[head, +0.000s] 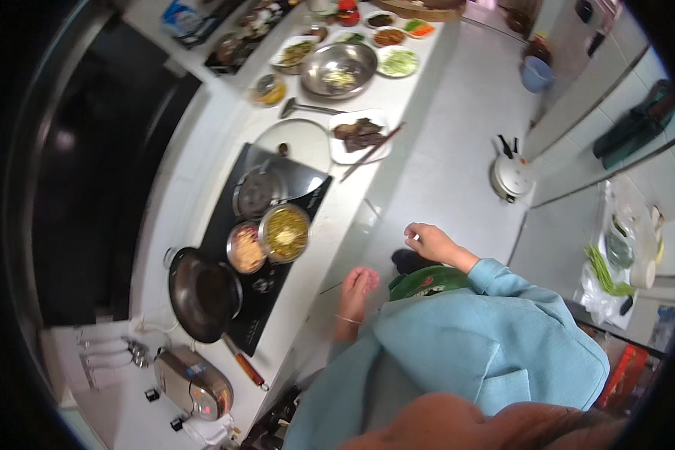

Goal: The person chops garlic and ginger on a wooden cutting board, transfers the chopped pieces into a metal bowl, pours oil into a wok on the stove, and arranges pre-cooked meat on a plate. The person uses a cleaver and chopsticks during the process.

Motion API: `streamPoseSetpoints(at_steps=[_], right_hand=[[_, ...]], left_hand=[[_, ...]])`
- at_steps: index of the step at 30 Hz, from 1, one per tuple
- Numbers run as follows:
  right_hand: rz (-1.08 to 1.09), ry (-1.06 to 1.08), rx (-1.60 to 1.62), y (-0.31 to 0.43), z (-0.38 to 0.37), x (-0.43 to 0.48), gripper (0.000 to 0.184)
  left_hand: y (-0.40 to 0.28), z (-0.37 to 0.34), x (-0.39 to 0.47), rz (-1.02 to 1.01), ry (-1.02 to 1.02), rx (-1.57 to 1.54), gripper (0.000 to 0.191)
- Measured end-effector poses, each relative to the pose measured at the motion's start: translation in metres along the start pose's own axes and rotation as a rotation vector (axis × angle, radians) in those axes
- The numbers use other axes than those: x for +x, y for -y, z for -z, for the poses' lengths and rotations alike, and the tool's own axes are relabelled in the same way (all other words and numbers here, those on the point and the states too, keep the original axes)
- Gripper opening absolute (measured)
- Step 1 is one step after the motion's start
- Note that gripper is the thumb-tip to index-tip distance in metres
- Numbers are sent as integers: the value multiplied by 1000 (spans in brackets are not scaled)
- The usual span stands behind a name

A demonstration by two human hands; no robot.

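Note:
My left hand [361, 283], with a thin bracelet at its wrist, hangs beside the counter edge, its fingers curled and nothing seen in them. To its right, my right hand [427, 239] is over the floor, fingers loosely bent and holding nothing visible. A metal bowl of chopped greens [286, 233] and a smaller bowl of pale chopped food [247, 249] stand on a black cooktop [270, 292]. A wok [199, 295] with a wooden handle sits at its near end. Farther up are a glass lid [309, 138], a white plate of dark meat [360, 135] and chopsticks [373, 153].
A large steel bowl [339, 70], a spatula [315, 108] and several plates of cut food line the far counter. A rice cooker [188, 382] stands below the wok. On the floor are a pressure cooker [512, 175] and a blue bucket [536, 75]. Green beans [604, 273] lie at right.

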State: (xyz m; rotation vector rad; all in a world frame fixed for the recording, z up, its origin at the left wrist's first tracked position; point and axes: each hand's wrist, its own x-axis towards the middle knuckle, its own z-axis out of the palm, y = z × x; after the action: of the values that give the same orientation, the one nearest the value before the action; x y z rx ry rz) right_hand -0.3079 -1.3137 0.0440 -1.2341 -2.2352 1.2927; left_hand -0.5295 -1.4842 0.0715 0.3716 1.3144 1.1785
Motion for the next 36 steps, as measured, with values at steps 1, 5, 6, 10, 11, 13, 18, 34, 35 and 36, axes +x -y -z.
streamPoseSetpoints(at_steps=[1,5,6,10,11,13,18,34,35,36], right_hand=[[-42,-52,15,-16,19,-8,21],[-256,-146,0,-92,94,-18,22],[-297,-157,17,-106,114,-10,22],[-196,-260,-170,-206,180,39,21],[-177,-268,-212,-232,191,42,21],[-135,-305,-91,-243,238,63,20],[-258,-321,-54,-246,311,112,18],[-310,-394,-86,-213,319,181,20],[-321,-379,-87,-211,324,187,21],[-361,-359,-57,-203,328,195,21]], left_hand=[[-4,-23,18,-5,38,26,16],[-24,-107,84,-1,224,262,17],[-30,-125,103,-12,239,269,17],[-76,-192,195,-86,168,197,18],[-90,-200,211,-68,126,159,18],[-122,-212,249,-72,23,-49,18],[-201,-191,349,-185,-297,-62,15],[-226,-34,615,-18,-712,-28,24],[-227,-39,617,-14,-721,-65,23],[-231,-46,618,-11,-730,-99,22]])
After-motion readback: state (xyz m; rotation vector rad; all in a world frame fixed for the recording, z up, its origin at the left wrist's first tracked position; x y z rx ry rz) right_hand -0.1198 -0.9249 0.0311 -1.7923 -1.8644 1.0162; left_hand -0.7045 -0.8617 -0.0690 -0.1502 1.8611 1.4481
